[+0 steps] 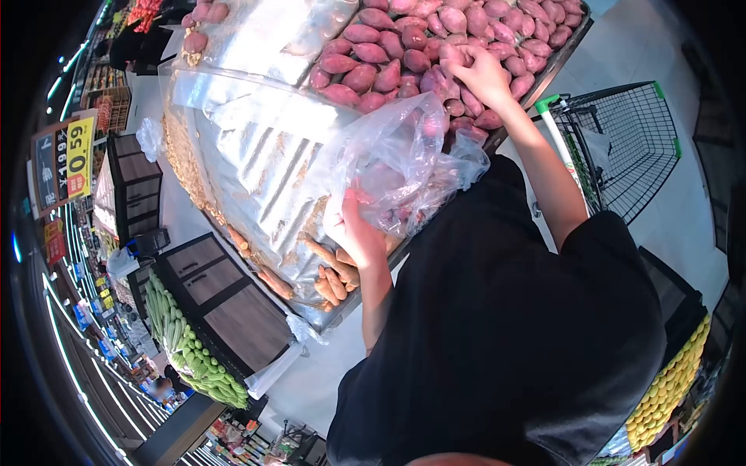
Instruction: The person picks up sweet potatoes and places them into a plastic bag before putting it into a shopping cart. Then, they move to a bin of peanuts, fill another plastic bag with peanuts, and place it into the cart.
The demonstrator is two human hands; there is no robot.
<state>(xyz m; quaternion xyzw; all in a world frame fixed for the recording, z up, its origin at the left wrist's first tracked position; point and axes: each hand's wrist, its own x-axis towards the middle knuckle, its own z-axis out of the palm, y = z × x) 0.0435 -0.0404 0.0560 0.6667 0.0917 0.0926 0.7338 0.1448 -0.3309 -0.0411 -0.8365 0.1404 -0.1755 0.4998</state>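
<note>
Purple-red sweet potatoes (435,39) under the right hand (482,74); clear plastic bag (404,167) in the left hand (353,229); orange carrots (330,276) below it.

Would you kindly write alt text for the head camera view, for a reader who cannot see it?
A person's right hand reaches into a pile of purple sweet potatoes on a metal display stand, while the left hand holds a clear plastic bag with some inside. A wire shopping cart stands beside it.

Bare metal tray floor (264,167) left of the sweet potatoes (404,46) — shopping cart (622,147) close on the right.
</note>
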